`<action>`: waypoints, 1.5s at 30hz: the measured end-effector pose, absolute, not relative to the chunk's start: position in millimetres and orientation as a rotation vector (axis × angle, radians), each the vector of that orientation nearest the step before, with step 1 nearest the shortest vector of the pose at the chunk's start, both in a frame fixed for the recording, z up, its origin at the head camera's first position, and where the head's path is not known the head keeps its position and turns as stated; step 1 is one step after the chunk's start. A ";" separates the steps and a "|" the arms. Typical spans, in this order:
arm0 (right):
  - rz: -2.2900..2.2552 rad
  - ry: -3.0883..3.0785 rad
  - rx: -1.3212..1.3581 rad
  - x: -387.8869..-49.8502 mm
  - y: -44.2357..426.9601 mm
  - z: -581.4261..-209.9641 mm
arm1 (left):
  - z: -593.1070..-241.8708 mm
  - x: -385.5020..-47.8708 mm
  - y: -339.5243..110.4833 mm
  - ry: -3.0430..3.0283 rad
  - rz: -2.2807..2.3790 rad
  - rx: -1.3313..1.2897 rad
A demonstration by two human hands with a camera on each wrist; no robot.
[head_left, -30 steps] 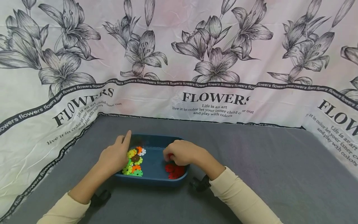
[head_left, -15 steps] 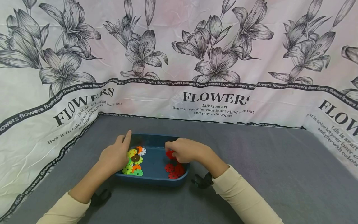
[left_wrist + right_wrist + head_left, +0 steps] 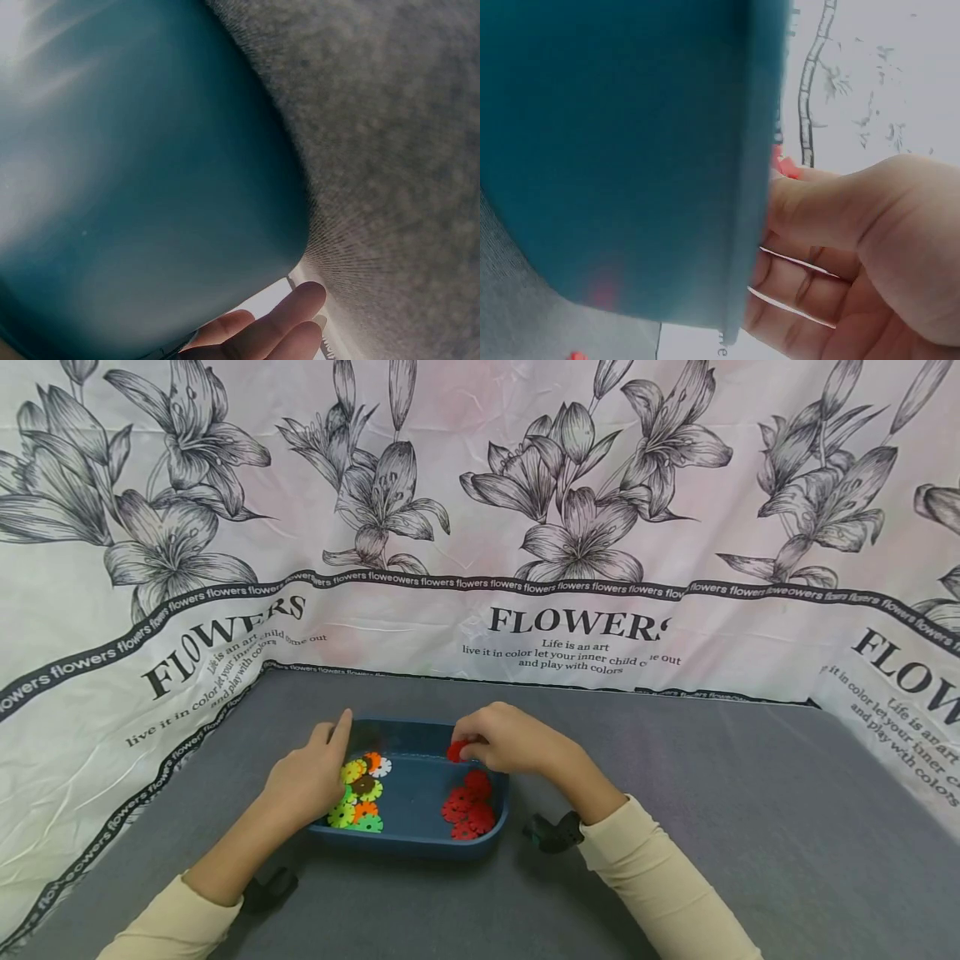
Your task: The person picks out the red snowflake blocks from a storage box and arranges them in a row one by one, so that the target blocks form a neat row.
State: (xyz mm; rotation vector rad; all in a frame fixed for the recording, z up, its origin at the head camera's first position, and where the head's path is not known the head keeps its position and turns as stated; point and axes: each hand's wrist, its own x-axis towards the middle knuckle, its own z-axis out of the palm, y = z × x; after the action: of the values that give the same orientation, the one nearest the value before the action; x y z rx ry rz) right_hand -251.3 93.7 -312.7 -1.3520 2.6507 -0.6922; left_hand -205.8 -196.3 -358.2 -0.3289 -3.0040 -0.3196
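Head view: straight-fingered left hand (image 3: 306, 779) touches tray rim (image 3: 405, 838); right hand (image 3: 512, 739) pinches red piece (image 3: 454, 752); cloth (image 3: 697, 793) spreads rightward.

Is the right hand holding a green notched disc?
No, the person's bare right hand pinches a red notched plastic-looking disc.

Backdrop (image 3: 435, 610): evenly bright, lettering crisp in the head view; bleached nearly white in the right wrist view.
Table (image 3: 675, 793): dimmer grey, soft shadows beneath the tray (image 3: 405, 842) and sleeves (image 3: 660, 877).
Tray wall, left wrist: hazy, pale glare at left (streaked towards the top).
Tray rim, right wrist: out of focus; pink smudge below, too blurred to identify.
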 end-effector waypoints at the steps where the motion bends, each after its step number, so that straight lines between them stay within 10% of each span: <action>1: -0.709 2.650 -1.350 -252.4 95.3 -312.1 | -358.4 -205.9 -196.3 -3.004 -0.321 -0.328; 45: -0.493 2.597 -0.657 -298.0 166.9 -329.9 | -358.4 -205.3 -196.4 -2.996 -0.317 -0.344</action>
State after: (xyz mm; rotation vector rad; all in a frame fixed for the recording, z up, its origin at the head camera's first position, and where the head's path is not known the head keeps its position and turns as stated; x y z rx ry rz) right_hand -298.0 166.9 -329.9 -0.6572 2.5970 -0.4926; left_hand -205.3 -196.4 -358.4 -0.3436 -2.9958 -0.3171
